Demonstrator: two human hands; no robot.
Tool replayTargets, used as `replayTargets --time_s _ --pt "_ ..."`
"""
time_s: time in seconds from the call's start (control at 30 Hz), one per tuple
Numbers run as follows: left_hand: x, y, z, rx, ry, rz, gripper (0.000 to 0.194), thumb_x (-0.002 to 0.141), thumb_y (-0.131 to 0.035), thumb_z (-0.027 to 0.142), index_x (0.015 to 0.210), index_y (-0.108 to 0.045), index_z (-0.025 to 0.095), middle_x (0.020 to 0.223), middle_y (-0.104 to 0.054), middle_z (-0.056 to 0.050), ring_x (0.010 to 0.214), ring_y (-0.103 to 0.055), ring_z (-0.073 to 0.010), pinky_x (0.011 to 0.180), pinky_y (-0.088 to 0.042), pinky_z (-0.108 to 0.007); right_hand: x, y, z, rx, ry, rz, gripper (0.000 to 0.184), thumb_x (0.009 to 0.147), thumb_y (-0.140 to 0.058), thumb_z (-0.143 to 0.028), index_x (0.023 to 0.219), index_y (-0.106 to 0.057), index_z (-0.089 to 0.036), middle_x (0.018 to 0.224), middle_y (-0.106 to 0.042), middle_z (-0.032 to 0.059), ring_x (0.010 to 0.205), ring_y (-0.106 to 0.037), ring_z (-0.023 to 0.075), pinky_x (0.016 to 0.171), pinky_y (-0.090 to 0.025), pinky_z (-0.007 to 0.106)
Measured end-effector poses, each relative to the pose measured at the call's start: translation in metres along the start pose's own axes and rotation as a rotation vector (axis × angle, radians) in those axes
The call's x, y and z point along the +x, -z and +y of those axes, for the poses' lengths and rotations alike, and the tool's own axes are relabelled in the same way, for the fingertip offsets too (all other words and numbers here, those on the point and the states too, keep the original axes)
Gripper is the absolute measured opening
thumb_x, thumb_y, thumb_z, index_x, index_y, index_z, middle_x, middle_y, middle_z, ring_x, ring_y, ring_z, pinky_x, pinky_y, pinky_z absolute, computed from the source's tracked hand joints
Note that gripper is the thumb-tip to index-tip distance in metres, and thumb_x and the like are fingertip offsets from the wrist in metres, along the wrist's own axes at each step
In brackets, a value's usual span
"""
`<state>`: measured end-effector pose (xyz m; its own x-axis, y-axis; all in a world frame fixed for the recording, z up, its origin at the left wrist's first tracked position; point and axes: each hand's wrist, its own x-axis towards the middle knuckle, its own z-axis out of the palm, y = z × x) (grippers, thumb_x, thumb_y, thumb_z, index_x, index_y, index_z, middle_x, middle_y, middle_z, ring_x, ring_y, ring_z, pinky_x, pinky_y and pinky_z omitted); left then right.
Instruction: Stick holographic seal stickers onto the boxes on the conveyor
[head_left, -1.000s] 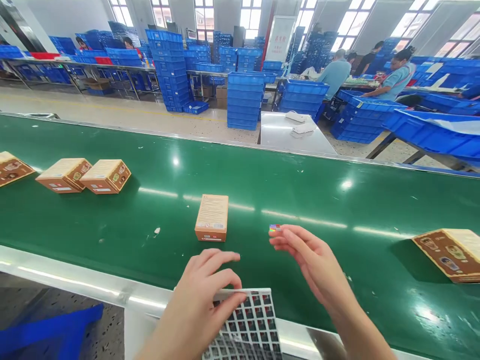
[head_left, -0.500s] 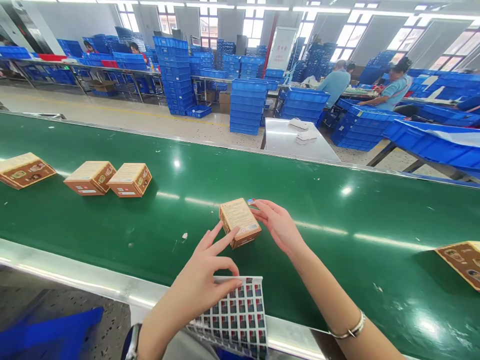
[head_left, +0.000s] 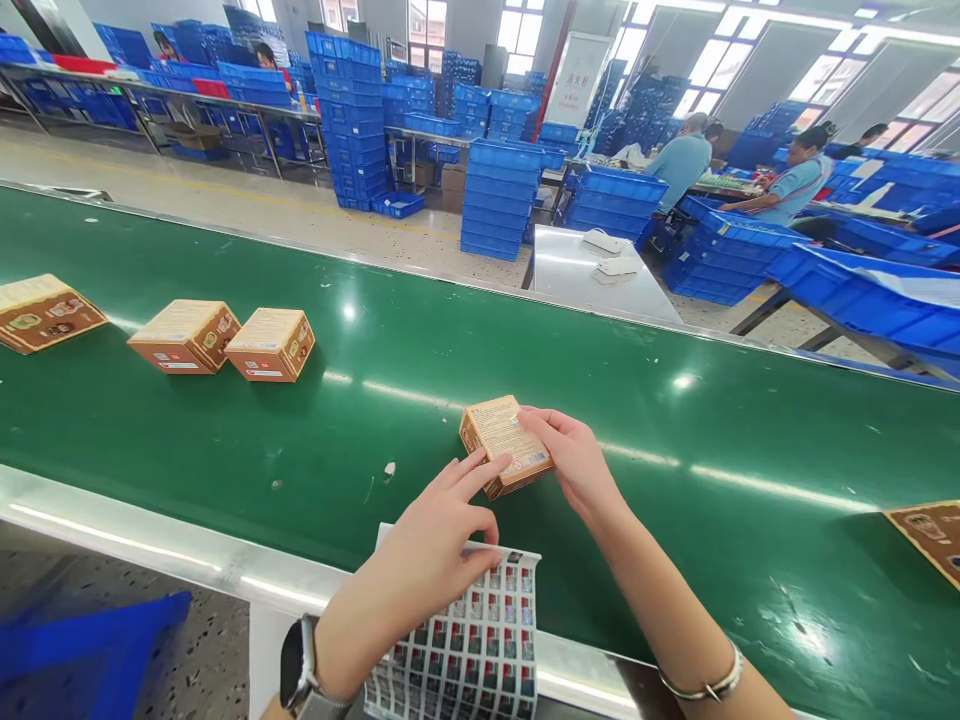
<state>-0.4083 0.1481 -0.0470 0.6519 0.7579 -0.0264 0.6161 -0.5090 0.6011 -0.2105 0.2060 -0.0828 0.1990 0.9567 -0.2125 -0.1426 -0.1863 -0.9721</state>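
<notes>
Looking at a long green conveyor belt (head_left: pixel 225 450), a curling white-gridded paper sheet of stickers (head_left: pixel 457 645) and, on the belt, a tan-and-brown cardboard box (head_left: pixel 501 434). Pinching the sheet with left hand (head_left: pixel 442 515) thumb and finger, two more on the box; clamping the box in the right hand (head_left: pixel 579 462), thumb against a tiny shiny sticker (head_left: pixel 514 421). Could probably end up crooked from a twisting box or uneven pressure. Can't read the fine print (head_left: pixel 491 422), just a barcode-like patch (head_left: pixel 536 458).
</notes>
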Motion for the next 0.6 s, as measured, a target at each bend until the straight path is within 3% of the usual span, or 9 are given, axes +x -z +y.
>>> replayTargets --time_s 0.27,0.37,0.47,0.6 --pt "0.011 -0.008 0.015 -0.032 -0.046 -0.007 0.013 0.083 -0.072 0.012 0.072 -0.072 0.02 0.16 -0.04 -0.002 0.15 -0.031 -0.0298 0.123 -0.029 -0.054 -0.009 0.019 -0.004 -0.243 0.158 0.068 0.032 0.074 -0.075 -0.051 0.076 -0.067 -0.02 0.111 -0.073 0.0104 0.088 -0.067 0.024 0.072 -0.052 0.034" --pt "0.017 -0.013 0.02 -0.028 -0.063 -0.012 0.012 0.084 -0.071 0.013 0.074 -0.073 0.02 0.161 -0.038 -0.002 0.151 -0.03 -0.0298 0.124 -0.026 -0.055 -0.014 0.024 -0.007 -0.37 0.22 0.125 0.03 0.078 -0.071 -0.051 0.079 -0.063 -0.023 0.093 -0.074 0.009 0.078 -0.067 0.0243 0.067 -0.05 0.035" --pt "0.023 -0.015 0.028 -0.018 -0.061 -0.034 0.013 0.082 -0.072 0.012 0.072 -0.072 0.02 0.162 -0.036 -0.002 0.151 -0.028 -0.0304 0.124 -0.025 -0.055 -0.012 0.032 -0.015 -0.463 0.256 0.171 0.03 0.081 -0.069 -0.049 0.093 -0.06 -0.023 0.079 -0.072 0.0052 0.07 -0.066 0.024 0.064 -0.049 0.035" --pt "0.027 -0.015 0.04 -0.032 -0.043 -0.045 0.01 0.083 -0.071 0.013 0.076 -0.07 0.02 0.163 -0.033 -0.002 0.149 -0.034 -0.0319 0.122 -0.028 -0.055 -0.003 0.05 -0.032 -0.54 0.299 0.223 0.034 0.084 -0.067 -0.041 0.109 -0.054 -0.023 0.075 -0.072 0.0027 0.068 -0.066 0.0248 0.065 -0.048 0.037"
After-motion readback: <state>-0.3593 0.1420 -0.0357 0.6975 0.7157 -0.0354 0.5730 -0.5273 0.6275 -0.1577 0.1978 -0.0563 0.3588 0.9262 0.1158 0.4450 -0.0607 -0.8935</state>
